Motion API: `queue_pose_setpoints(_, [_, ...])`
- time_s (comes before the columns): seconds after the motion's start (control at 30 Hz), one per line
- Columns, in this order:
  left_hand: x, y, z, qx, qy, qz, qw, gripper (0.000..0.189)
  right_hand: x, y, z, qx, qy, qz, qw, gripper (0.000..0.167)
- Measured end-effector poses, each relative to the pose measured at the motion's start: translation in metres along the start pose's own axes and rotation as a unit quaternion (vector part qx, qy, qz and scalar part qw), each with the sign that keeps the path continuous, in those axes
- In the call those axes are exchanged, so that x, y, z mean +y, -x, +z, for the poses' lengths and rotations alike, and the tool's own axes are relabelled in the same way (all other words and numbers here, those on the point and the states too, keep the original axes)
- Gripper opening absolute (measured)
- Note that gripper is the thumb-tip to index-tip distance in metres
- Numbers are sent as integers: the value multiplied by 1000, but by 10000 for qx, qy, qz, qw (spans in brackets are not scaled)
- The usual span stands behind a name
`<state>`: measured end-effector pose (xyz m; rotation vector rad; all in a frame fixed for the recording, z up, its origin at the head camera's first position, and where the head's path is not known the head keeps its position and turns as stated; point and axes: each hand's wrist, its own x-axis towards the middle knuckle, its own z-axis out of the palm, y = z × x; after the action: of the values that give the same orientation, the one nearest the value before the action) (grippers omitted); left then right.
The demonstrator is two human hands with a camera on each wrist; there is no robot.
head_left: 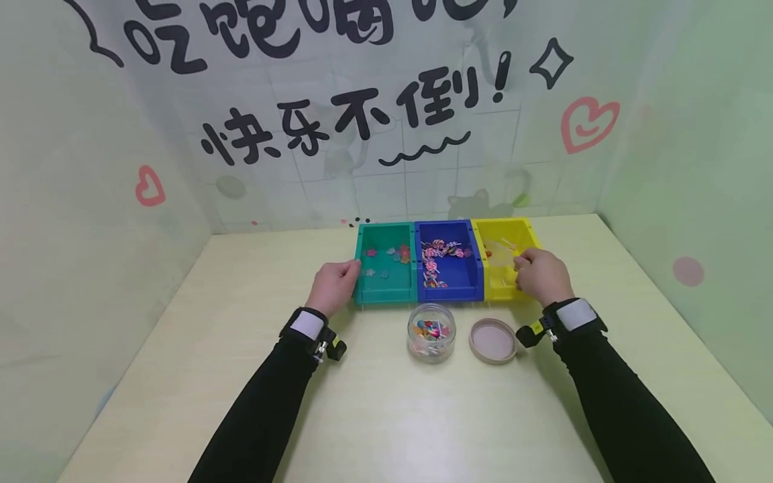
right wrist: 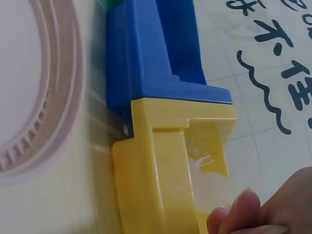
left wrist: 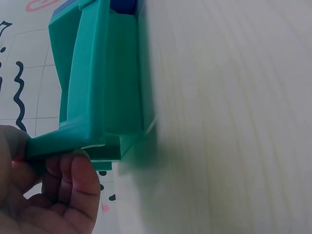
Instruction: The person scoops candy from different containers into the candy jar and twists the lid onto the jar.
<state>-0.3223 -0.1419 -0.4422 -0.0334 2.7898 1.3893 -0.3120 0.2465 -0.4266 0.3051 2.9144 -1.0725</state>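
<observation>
Three joined bins stand in a row at the back of the table: a green bin, a blue bin and a yellow bin. My left hand pinches the left side wall of the green bin, fingers curled on its outer face in the left wrist view. At the yellow bin's right side wall, my right hand grips the edge with curled fingers, the fingertips just inside. The green bin holds small pink and blue pieces, the blue one lollipop-shaped pieces, the yellow one pale pieces.
In front of the blue bin stands an open clear jar with colourful small pieces inside. Its round pinkish lid lies to the right, near my right wrist. A printed curtain hangs close behind the bins.
</observation>
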Motion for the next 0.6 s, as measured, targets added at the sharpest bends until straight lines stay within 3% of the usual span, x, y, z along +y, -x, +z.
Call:
queue_pose_setpoints(0.2, [-3, 0, -1, 95, -108, 99, 9998, 59, 0, 2, -3, -166, -640, 396, 9970, 37])
queue_pose_setpoints(0.6, [-2, 1, 2, 148, -12, 165, 9998, 58, 12, 16, -13, -506, -1687, 504, 9831, 49])
